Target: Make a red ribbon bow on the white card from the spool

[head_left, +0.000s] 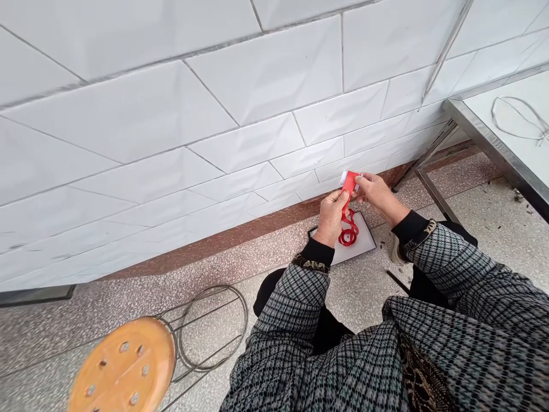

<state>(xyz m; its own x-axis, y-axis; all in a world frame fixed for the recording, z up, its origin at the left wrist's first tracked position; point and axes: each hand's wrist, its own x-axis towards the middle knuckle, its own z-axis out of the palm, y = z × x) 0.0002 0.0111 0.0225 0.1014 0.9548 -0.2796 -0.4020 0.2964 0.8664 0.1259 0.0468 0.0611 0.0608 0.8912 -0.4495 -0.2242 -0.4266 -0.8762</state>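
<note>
Both my hands hold a red ribbon point(350, 182) that passes over a small white piece, perhaps a spool or card, whose end point(343, 178) shows at the left. My left hand point(331, 217) pinches the ribbon from below with thumb and fingers. At the other side, my right hand point(376, 193) grips the ribbon and the white piece near its right end. The ribbon's loose length hangs in red loops point(348, 233) under my hands, over a white, dark-edged tray or lid point(364, 237) on the floor. My fingers hide part of the white piece.
A white tiled wall point(266, 143) rises in front. An orange-topped stool point(124, 366) with metal legs lies tipped at the lower left. On the right stands a metal-edged table point(480, 120) with a coil of thin wire point(521, 117). A dark stick point(398, 281) lies on the speckled floor.
</note>
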